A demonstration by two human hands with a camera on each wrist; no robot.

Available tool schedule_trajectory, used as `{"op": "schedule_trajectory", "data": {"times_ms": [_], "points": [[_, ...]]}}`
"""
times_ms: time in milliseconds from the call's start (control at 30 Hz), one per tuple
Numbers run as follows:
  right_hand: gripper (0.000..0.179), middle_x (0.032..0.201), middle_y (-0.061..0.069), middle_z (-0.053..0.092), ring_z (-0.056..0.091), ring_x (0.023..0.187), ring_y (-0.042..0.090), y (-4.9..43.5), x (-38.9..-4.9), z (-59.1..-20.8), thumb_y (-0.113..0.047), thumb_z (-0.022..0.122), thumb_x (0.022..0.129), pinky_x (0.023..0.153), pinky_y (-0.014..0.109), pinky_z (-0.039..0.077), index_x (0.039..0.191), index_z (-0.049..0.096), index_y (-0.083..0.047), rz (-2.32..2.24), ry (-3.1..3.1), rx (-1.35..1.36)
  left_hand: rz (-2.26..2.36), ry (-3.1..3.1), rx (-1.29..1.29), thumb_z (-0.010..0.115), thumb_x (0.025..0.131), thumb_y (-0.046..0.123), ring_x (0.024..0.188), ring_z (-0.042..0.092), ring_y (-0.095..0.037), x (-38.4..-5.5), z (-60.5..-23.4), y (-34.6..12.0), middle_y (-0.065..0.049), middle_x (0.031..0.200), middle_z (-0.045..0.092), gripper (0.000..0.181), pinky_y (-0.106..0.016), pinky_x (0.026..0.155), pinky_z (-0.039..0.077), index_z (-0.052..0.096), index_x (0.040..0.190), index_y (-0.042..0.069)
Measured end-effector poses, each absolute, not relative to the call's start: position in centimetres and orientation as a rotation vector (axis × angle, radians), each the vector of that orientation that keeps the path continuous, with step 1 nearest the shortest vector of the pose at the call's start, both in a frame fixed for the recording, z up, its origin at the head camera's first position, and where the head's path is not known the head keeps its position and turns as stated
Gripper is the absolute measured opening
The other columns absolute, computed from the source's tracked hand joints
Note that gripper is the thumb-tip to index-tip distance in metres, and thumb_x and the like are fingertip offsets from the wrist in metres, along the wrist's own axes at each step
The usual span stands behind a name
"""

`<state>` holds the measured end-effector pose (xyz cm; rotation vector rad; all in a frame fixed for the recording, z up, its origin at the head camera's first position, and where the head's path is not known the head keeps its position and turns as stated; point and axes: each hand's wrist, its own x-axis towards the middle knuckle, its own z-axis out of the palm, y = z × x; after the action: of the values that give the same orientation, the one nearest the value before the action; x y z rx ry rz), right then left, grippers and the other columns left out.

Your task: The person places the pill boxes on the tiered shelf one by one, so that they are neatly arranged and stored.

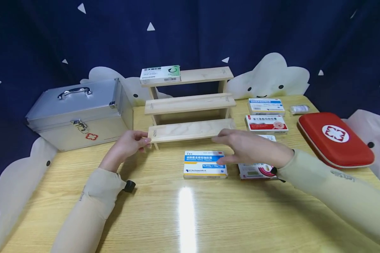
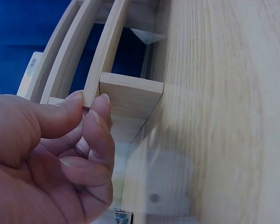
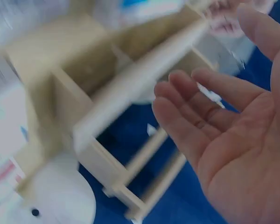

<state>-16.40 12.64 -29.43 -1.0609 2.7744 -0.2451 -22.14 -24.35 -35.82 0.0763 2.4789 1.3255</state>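
Note:
In the head view a three-step wooden rack [image 1: 190,130] stands mid-table. My left hand [image 1: 128,144] pinches the left end of its lowest step between thumb and fingers; the left wrist view shows the thumb on the step's corner [image 2: 91,88]. My right hand [image 1: 240,142] hovers near the right end of that step, fingers extended, holding nothing. Below it, a blue-and-white medicine box [image 1: 204,165] lies on the table, partly covered by the thumb. Another medicine box [image 1: 256,171] lies partly under the right hand. In the blurred right wrist view the palm [image 3: 242,140] faces the rack.
A green-and-white box [image 1: 160,74] sits on the top step. A silver first-aid case [image 1: 79,116] stands at left. To the right lie a red-and-white box [image 1: 266,123], a blue-and-white box [image 1: 266,106], a small bandage roll [image 1: 299,109] and a red zip case [image 1: 335,140].

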Motion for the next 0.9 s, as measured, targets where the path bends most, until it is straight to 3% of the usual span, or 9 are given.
{"op": "schedule_trajectory", "data": {"times_ms": [167, 467, 667, 900], "points": [[0.086, 0.14, 0.016, 0.05, 0.052, 0.123, 0.03, 12.4, -15.1, -31.6, -0.052, 0.079, 0.08, 0.101, 0.046, 0.045, 0.144, 0.05, -0.002, -0.226, 2.743, -1.013, 1.339, 2.477, 0.071, 0.054, 0.103, 0.013, 0.089, 0.06, -0.029, -22.2, -36.0, -24.7, -0.023, 0.108, 0.067, 0.037, -0.035, 0.08, 0.052, 0.053, 0.133, -0.01], [0.097, 0.14, 0.015, 0.046, 0.046, 0.124, 0.031, 12.6, -14.8, -33.3, -0.057, 0.081, 0.075, 0.102, 0.047, 0.042, 0.145, 0.046, 0.0, -0.151, 2.72, -0.997, 1.338, 2.484, 0.091, 0.054, 0.103, 0.011, 0.084, 0.059, -0.027, -22.2, -35.8, -24.5, -0.024, 0.107, 0.067, 0.035, -0.035, 0.078, 0.051, 0.055, 0.132, -0.009], [0.097, 0.135, 0.014, 0.049, 0.046, 0.121, 0.031, 12.4, -15.1, -33.5, -0.056, 0.083, 0.073, 0.099, 0.048, 0.044, 0.144, 0.047, 0.0, -0.099, 2.746, -0.972, 1.389, 2.449, 0.099, 0.054, 0.103, 0.009, 0.094, 0.061, -0.029, -22.0, -35.7, -24.5, -0.027, 0.109, 0.065, 0.036, -0.03, 0.078, 0.054, 0.053, 0.133, -0.011], [0.093, 0.134, 0.018, 0.053, 0.05, 0.118, 0.032, 12.4, -15.6, -34.0, -0.049, 0.084, 0.076, 0.098, 0.047, 0.045, 0.143, 0.047, 0.003, -0.037, 2.719, -0.939, 1.387, 2.452, 0.094, 0.055, 0.102, 0.009, 0.093, 0.062, -0.03, -21.9, -35.7, -24.4, -0.028, 0.11, 0.065, 0.037, -0.031, 0.078, 0.054, 0.053, 0.133, -0.012]]}}
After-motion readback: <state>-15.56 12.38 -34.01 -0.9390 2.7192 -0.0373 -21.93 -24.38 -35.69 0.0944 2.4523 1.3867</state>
